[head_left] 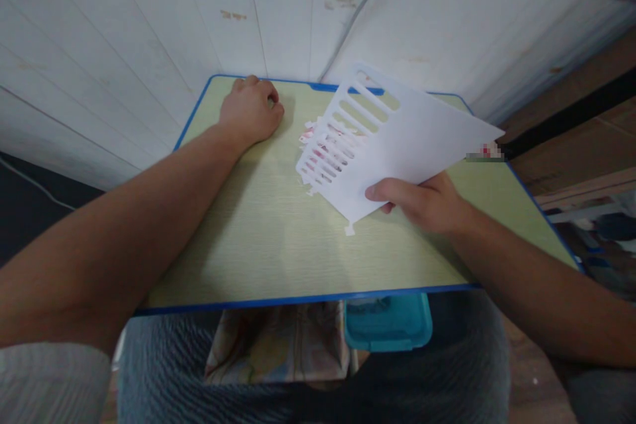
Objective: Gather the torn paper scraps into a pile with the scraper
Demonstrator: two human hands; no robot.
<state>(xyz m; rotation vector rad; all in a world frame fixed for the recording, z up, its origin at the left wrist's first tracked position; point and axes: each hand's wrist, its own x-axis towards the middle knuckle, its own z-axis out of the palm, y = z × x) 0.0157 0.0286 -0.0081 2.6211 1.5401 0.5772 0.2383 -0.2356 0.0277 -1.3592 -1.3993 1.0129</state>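
My right hand (422, 202) grips a white die-cut paper sheet (417, 126) by its lower edge, thumb on top. Rows of long rounded slots run through the sheet's left part, and a small paper tab hangs from its bottom corner. The sheet is tilted above the table. Beneath it, several cut-out paper pieces with pink print (311, 132) lie partly hidden, showing through the slots. My left hand (252, 109) rests near the far left corner of the table, its fingers loosely curled, with nothing visible in them.
The light green table (278, 238) has a blue rim and stands against a white panelled wall (199, 6) with a grey cable (358, 10). Below the front edge are a teal plastic box (387, 338) and a patterned cloth bag (278, 351). A small blurred item (485, 151) sits at the right edge.
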